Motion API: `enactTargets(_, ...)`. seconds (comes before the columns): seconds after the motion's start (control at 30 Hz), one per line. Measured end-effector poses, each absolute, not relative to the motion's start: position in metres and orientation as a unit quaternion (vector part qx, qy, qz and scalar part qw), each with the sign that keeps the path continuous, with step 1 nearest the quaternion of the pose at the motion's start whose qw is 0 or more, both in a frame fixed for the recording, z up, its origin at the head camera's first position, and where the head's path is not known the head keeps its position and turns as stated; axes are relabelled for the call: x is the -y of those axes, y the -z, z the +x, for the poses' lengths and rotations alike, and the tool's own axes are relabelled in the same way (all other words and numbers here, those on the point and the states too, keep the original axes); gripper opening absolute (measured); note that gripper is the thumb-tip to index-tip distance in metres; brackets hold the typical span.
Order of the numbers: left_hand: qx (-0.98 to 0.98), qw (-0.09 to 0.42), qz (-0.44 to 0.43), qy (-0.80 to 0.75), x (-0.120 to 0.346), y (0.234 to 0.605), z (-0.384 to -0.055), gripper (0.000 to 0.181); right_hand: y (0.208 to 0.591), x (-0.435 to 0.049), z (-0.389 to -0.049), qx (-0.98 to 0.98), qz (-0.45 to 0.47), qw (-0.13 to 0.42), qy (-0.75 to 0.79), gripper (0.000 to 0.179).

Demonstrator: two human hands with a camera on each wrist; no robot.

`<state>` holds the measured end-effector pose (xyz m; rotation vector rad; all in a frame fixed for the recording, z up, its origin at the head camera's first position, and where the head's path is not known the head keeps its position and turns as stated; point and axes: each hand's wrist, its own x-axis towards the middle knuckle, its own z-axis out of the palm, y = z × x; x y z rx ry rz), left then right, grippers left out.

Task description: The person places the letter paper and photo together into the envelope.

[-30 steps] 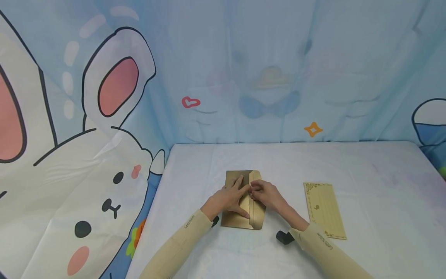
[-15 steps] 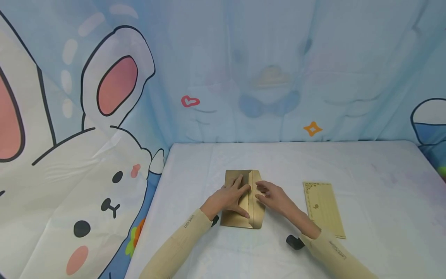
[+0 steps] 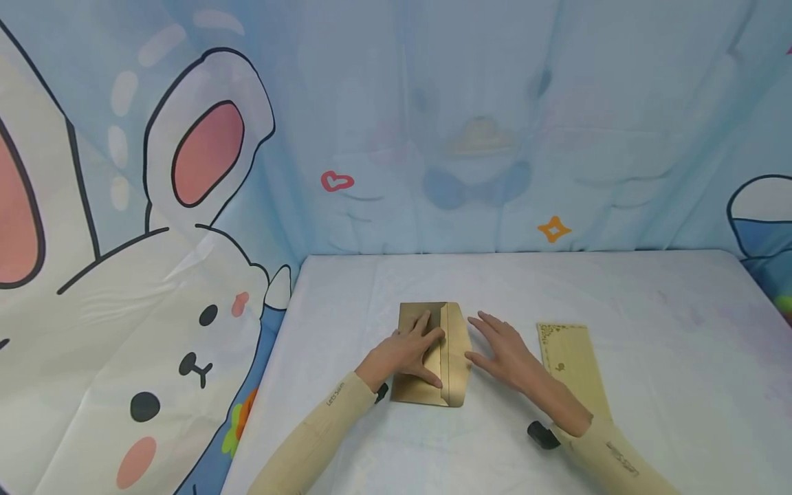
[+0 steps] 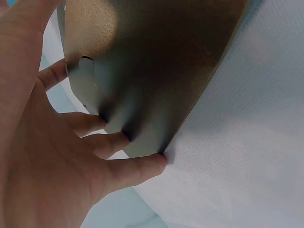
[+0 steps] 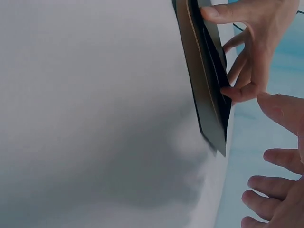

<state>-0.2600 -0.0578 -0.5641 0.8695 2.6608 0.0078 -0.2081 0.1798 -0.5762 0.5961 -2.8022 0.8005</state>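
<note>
A gold paper envelope (image 3: 456,385) lies on the white table, its flap unfolded toward the right. My left hand (image 3: 402,352) rests on it with fingers spread. Seen from the left wrist, that hand's fingertips touch the envelope's (image 4: 161,52) surface near its edge. My right hand (image 3: 504,352) hovers just right of the flap, fingers apart and holding nothing. The right wrist view shows the envelope's (image 5: 202,95) opening gaping slightly under the left hand (image 5: 256,33), while the right hand (image 5: 285,199) stays apart from it.
A pale yellow card (image 3: 572,357) with a patterned border lies to the right, partly behind the right forearm. The white-covered table (image 3: 680,344) extends beyond it. A blue cartoon curtain (image 3: 383,124) hangs behind the table's far edge.
My right hand has let go of the flap's side of the envelope and moved right, its fingers spreading. The left hand and envelope have stayed in place.
</note>
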Motion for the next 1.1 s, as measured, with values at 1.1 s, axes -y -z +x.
enactTargets(1.1, -0.935, 0.171, 0.309, -0.020, 0.059, 0.557, -0.255, 0.096, 0.580, -0.234, -0.195, 0.957, 0.163, 0.109, -0.212, 0.073)
